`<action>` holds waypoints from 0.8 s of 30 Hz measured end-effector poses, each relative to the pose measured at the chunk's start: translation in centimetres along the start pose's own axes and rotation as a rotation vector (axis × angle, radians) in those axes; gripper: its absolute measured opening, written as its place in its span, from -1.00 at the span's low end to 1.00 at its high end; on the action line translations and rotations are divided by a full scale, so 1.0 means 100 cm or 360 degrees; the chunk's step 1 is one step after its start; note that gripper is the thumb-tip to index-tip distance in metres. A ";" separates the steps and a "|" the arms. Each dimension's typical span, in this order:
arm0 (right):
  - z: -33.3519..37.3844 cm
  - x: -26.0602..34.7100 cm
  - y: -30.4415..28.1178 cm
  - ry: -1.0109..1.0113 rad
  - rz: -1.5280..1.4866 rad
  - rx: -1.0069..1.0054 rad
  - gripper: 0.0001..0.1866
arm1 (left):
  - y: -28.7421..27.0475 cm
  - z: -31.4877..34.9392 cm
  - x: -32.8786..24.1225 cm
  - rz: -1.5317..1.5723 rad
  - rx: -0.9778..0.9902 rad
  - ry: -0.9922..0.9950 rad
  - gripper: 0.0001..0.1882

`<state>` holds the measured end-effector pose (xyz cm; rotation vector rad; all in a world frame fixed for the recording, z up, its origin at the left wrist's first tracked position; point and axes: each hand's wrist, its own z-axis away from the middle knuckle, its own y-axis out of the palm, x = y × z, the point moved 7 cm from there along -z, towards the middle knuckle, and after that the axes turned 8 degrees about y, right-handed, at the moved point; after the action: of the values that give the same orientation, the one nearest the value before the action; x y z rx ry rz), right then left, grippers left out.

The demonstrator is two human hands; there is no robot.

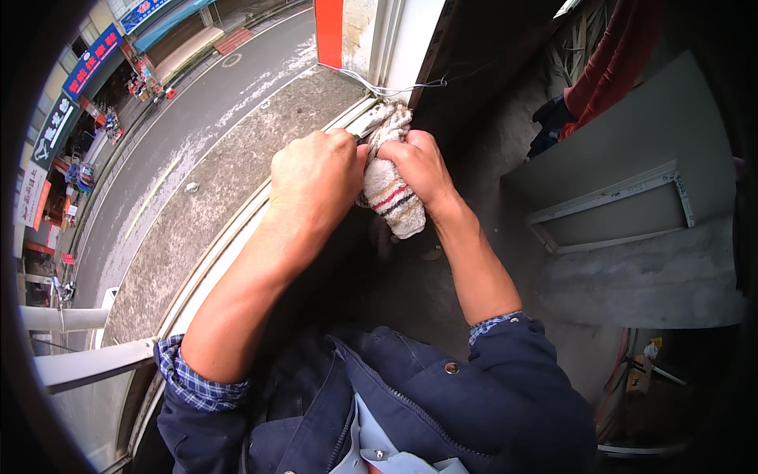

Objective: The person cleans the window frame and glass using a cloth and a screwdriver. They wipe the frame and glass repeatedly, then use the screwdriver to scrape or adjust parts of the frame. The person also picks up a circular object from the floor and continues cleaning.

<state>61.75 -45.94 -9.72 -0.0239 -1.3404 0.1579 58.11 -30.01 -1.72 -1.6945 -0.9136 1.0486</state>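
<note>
A dirty white knit work glove with a red and a black stripe hangs bunched at the corner of the window frame. My right hand is closed on it, thumb pressed toward the knit. Close beside it, my left hand is curled into a fist over the frame. A small dark bit shows by its thumb, but what those fingers hold is hidden. Thin pale wire is looped round the upright post just beyond both hands.
Outside, left of the frame, lie a rough concrete ledge and a street far below with shopfronts. A white bar juts out at lower left. To the right stand a grey panel with a white rectangular frame, and a red garment.
</note>
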 end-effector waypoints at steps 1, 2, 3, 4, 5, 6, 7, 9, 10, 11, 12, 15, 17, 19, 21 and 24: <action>0.006 0.003 0.003 -0.0124 0.0087 -0.0109 -0.70 | 0.000 0.002 0.000 0.0011 -0.0017 -0.0004 -0.53; 0.010 0.009 0.007 -0.0264 0.0174 -0.0222 -0.69 | -0.003 0.000 0.000 0.0018 -0.0049 -0.0001 -0.52; 0.013 0.010 0.008 -0.0276 0.0222 -0.0306 -0.67 | -0.001 -0.002 0.003 0.0036 -0.0045 -0.0003 -0.52; 0.009 0.006 0.008 -0.0286 0.0250 -0.0363 -0.65 | -0.003 -0.005 0.003 0.0043 -0.0077 0.0009 -0.52; 0.009 0.006 0.009 -0.0280 0.0266 -0.0364 -0.63 | -0.002 -0.004 0.003 0.0049 -0.0082 0.0024 -0.51; 0.008 0.007 0.008 -0.0275 0.0283 -0.0364 -0.61 | -0.002 -0.003 0.003 0.0055 -0.0087 0.0039 -0.51; 0.008 0.009 0.008 -0.0275 0.0330 -0.0350 -0.60 | -0.002 -0.004 0.004 0.0053 -0.0073 0.0041 -0.52; 0.007 0.013 0.007 -0.0269 0.0427 -0.0308 -0.58 | -0.001 -0.007 0.007 0.0050 -0.0042 0.0029 -0.52; 0.008 0.013 0.008 -0.0257 0.0430 -0.0283 -0.58 | 0.000 -0.006 0.008 0.0024 -0.0002 0.0017 -0.52; 0.008 0.011 0.010 -0.0236 0.0437 -0.0256 -0.57 | 0.000 -0.006 0.009 0.0004 0.0044 0.0001 -0.51; 0.010 0.010 0.011 -0.0217 0.0444 -0.0229 -0.56 | 0.000 -0.006 0.009 -0.0016 0.0089 -0.0015 -0.51; 0.014 0.009 0.011 -0.0215 0.0463 -0.0256 -0.65 | -0.002 -0.004 0.008 0.0042 0.0112 -0.0035 -0.51; 0.013 0.017 0.011 -0.0189 0.0438 -0.0179 -0.66 | -0.009 -0.004 0.005 0.0012 0.0091 -0.0056 -0.52; 0.014 0.012 0.011 -0.0195 0.0468 -0.0256 -0.66 | 0.001 0.003 0.009 -0.0017 -0.0006 -0.0017 -0.54; 0.015 0.018 0.014 -0.0230 0.0496 -0.0315 -0.63 | 0.004 0.006 0.009 -0.0069 -0.0027 -0.0003 -0.54; 0.016 0.018 0.014 -0.0314 0.0450 -0.0402 -0.64 | 0.000 0.006 0.007 -0.0072 -0.0083 0.0036 -0.54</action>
<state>60.44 -44.49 -7.76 -0.4217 -1.5436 0.2333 57.83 -29.24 -2.03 -1.7171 -0.9676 0.9816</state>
